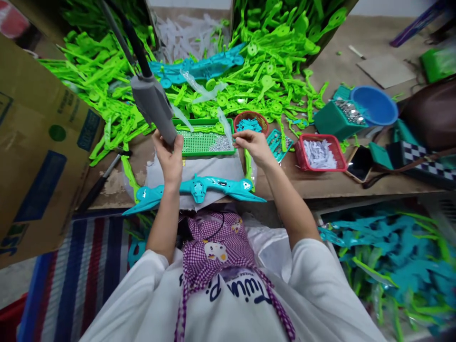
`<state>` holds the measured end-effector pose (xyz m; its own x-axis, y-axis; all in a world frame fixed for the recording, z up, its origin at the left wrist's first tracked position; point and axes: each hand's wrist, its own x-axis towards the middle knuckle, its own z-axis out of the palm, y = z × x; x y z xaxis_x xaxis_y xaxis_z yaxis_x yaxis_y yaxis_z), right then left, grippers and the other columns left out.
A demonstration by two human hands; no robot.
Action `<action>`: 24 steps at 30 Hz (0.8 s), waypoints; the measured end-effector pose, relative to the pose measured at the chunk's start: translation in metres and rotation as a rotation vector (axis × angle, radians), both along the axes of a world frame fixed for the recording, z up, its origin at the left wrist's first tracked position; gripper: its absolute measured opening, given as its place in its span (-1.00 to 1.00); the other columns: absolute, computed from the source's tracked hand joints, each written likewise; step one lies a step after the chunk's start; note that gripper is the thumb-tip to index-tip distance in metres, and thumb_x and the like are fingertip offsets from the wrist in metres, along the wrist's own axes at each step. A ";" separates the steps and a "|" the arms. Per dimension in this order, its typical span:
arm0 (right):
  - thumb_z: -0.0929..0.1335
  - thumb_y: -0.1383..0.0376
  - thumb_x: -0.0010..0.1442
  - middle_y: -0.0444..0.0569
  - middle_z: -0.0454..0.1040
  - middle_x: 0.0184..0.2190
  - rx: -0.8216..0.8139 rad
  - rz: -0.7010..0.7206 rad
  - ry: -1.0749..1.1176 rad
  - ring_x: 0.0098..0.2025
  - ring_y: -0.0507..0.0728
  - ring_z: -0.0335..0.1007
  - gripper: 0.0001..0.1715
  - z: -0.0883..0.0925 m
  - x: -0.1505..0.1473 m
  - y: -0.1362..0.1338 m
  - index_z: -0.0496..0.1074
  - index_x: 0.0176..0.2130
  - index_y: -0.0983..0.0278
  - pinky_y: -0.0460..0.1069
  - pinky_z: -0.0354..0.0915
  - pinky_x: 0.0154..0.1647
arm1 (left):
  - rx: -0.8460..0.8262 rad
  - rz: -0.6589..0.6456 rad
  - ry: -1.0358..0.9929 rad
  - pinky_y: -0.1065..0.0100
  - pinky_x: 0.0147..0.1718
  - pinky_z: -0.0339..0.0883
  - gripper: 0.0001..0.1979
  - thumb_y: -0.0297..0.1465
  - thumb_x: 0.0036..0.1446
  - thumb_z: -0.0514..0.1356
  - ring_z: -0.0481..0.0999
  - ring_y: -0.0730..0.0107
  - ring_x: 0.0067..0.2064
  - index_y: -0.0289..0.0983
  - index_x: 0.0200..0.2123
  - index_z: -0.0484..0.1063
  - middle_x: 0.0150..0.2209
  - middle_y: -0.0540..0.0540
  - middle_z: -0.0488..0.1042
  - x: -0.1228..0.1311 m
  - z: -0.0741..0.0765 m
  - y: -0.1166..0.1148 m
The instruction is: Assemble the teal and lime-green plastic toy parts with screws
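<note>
My left hand is wrapped round the lower end of a grey electric screwdriver, which leans up and to the left with dark rods or cables at its top. My right hand is pinched shut at the right edge of a green mesh tray; whatever sits between its fingertips is too small to name. Small silvery screws lie heaped in that tray. Below both hands, a turquoise winged plastic part lies across the table's front edge, with lime green arms at its ends.
Lime green plastic parts pile up behind the tray, with a turquoise part on top. Red baskets and a blue bowl stand to the right. A cardboard box stands at the left, near a black-handled hammer.
</note>
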<state>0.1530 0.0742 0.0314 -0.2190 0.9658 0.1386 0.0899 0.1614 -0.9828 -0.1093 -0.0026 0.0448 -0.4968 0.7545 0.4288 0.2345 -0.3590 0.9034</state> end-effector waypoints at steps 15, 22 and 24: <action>0.44 0.09 0.15 0.04 0.64 -0.15 -0.041 0.131 -0.260 -0.17 0.17 0.51 -0.65 -0.003 -0.002 -0.076 0.62 -0.12 0.21 0.11 0.43 -0.09 | -0.089 -0.326 0.231 0.13 0.01 0.46 -0.43 0.08 0.16 0.27 0.56 0.16 0.05 -0.02 0.12 0.24 -0.06 -0.07 0.53 -0.056 -0.001 -0.008; 0.44 0.13 0.14 0.02 0.63 -0.24 -0.178 0.268 -0.216 -0.23 0.12 0.52 -0.72 -0.014 -0.014 -0.081 0.56 -0.24 0.28 0.09 0.44 -0.10 | -0.136 -0.406 0.361 0.09 0.02 0.45 -0.41 0.09 0.21 0.22 0.52 0.21 0.11 -0.04 0.15 0.15 0.06 -0.07 0.50 -0.082 0.002 0.003; 0.41 0.15 0.18 0.02 0.62 -0.23 -0.191 0.352 -0.230 -0.22 0.12 0.51 -0.73 -0.012 -0.015 -0.079 0.54 -0.20 0.28 0.07 0.44 -0.12 | -0.180 -0.394 0.369 0.09 0.02 0.46 -0.35 0.11 0.16 0.24 0.52 0.16 0.13 0.02 0.20 0.15 0.12 -0.09 0.47 -0.085 -0.005 0.002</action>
<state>0.1377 -0.0053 0.0191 -0.5425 0.8306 -0.1258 0.2816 0.0387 -0.9588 -0.1945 -0.0008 0.0400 -0.0045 0.9297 0.3683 0.4255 -0.3315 0.8420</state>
